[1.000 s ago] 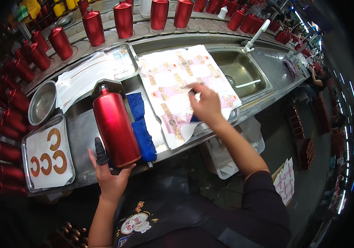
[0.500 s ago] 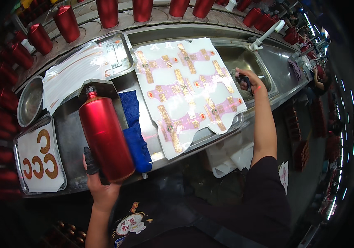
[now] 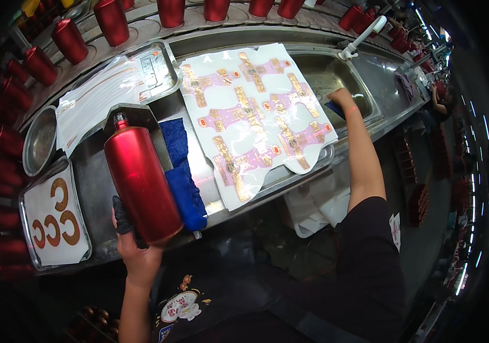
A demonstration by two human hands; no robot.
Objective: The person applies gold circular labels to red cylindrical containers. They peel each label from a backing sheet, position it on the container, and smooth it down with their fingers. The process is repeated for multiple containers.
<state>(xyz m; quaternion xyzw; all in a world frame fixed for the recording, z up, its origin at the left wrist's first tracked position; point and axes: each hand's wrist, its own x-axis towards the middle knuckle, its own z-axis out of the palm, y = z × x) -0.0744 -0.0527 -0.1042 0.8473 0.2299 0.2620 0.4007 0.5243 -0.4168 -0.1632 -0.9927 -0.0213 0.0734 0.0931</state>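
A red metallic bottle [image 3: 144,186] with a dark threaded neck leans in a metal holder [image 3: 154,119], its base toward me. My left hand [image 3: 136,243] grips it low on its left side, with a black covering on a fingertip. Over the near side of the sink [image 3: 364,86] is my right hand [image 3: 343,98], closed with the knuckles up. A dark blue flat piece [image 3: 335,108] shows at its edge; the fingertips are hidden. Between the hands lies a sheet of pink and gold decals [image 3: 247,108]. A folded blue cloth [image 3: 184,194] sits against the bottle's right side.
A tray [image 3: 87,240] with gold C-shaped decals stands at the left, below an oval metal bowl [image 3: 40,140]. Behind are a stack of white sheets [image 3: 99,97] and a curved conveyor [image 3: 136,31] carrying red bottles. A white faucet [image 3: 364,40] rises beyond the sink.
My right hand has turned knuckles-up, its fingers now reaching down into the sink. The conveyor's bottles have moved right. My left hand keeps its hold on the bottle. The view has shifted slightly.
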